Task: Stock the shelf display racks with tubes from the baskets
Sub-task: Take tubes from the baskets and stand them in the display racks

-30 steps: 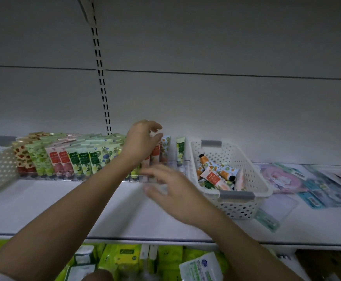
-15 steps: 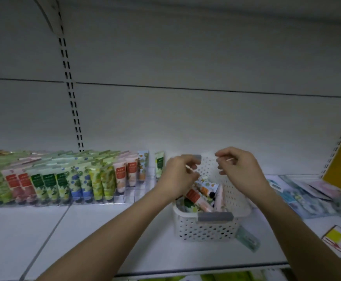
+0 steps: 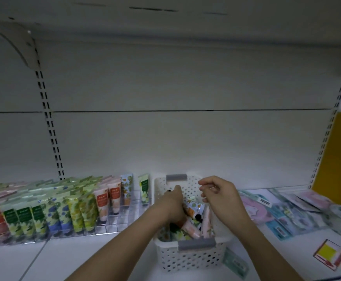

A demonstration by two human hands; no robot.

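A white perforated basket point(image 3: 185, 260) with grey handles stands on the shelf and holds several loose tubes point(image 3: 194, 230). My left hand point(image 3: 171, 203) reaches down into it among the tubes, fingers curled, and a dark cap pokes out beside its fingertips. Just right of it my right hand point(image 3: 220, 197) hovers over the basket with loosely curled fingers and nothing visible in them. Left of the basket a clear display rack point(image 3: 112, 222) carries rows of upright tubes point(image 3: 74, 209); its right-hand slots hold only single tubes.
Flat packets point(image 3: 287, 209) lie spread over the shelf to the right. A small yellow card point(image 3: 329, 253) lies near the front edge, and a green packet point(image 3: 235, 262) sits against the basket. A slotted upright point(image 3: 48, 118) runs up the back wall.
Both hands left the rack and moved right to the basket. My left hand has now dropped into it among the tubes. The view shifted right and up.
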